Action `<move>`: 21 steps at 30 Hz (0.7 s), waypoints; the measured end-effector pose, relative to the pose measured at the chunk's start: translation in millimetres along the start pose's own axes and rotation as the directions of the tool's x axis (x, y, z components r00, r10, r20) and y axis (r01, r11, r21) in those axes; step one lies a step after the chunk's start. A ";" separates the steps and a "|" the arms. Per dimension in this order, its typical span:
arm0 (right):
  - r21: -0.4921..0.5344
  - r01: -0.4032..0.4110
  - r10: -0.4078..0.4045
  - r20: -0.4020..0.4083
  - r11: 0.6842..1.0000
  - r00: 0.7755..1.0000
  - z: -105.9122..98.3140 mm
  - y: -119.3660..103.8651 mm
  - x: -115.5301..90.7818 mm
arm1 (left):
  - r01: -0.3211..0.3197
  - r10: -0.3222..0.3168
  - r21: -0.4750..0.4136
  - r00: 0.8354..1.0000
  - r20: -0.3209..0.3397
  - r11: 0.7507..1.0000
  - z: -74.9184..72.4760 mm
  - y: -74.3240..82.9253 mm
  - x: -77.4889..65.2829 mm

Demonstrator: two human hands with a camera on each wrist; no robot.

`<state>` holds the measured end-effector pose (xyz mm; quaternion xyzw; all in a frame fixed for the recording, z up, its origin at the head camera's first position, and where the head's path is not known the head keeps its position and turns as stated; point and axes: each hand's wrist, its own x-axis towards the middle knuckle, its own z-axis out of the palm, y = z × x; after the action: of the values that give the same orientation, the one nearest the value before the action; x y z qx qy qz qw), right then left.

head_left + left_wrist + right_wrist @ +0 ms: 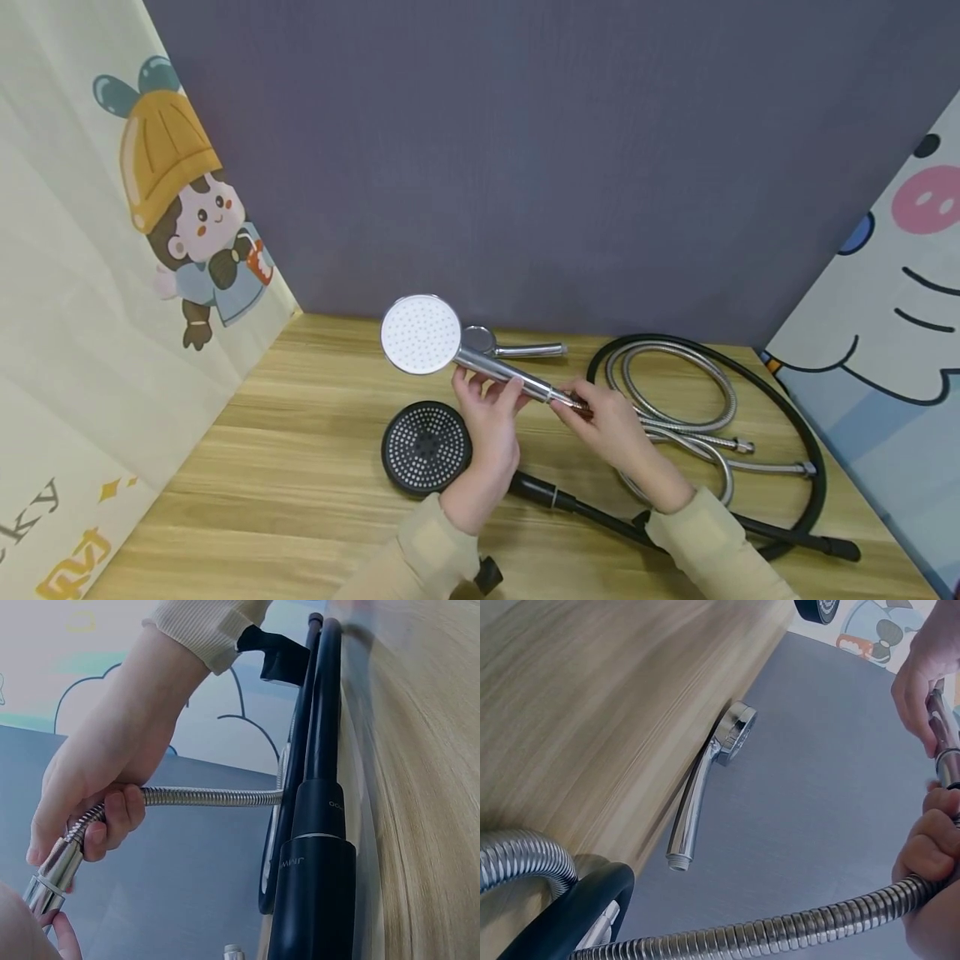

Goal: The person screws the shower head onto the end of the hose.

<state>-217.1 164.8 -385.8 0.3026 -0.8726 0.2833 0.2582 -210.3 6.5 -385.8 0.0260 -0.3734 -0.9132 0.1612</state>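
Item 1: chrome shower head [422, 334], white spray face; held up above the wooden surface [300, 467], handle slanting down to the right.
Item 2: metal hose [780, 934]; near end meeting the handle's foot at a chrome collar [60, 859].
Left hand [487, 421]: grip clamped on the handle of item 1.
Right hand [618, 425]: grip clamped on the hose end, by the collar.
Item 3: smaller shower head [694, 806]; lying at the back of the surface, threaded end bare, no hose attached.
Item 4: black shower head [426, 447]; appears already joined to a black hose [810, 442].
Item 5: loose hose ends [742, 447], two, beside the coil at right.
Status, by judgement: black set done; item 1 being joined, collar and handle in line, tightness cannot be told; item 3 left to do.
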 end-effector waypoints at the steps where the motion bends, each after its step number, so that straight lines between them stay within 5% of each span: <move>1: 0.001 -0.001 0.001 -0.001 1.000 1.000 -0.1 -0.2 0.0 | 0.001 -0.001 0.001 1.000 0.000 1.000 0.1 0.1 0.0; 21: 0.001 0.031 -0.031 -0.071 1.000 0.997 5.5 4.5 -2.4 | 0.001 -0.001 -0.003 1.000 0.000 1.000 1.5 1.9 -2.2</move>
<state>-220.1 165.1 -392.7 0.3063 -0.8578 0.2907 0.2931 -207.9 6.9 -383.5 0.0258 -0.3721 -0.9138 0.1607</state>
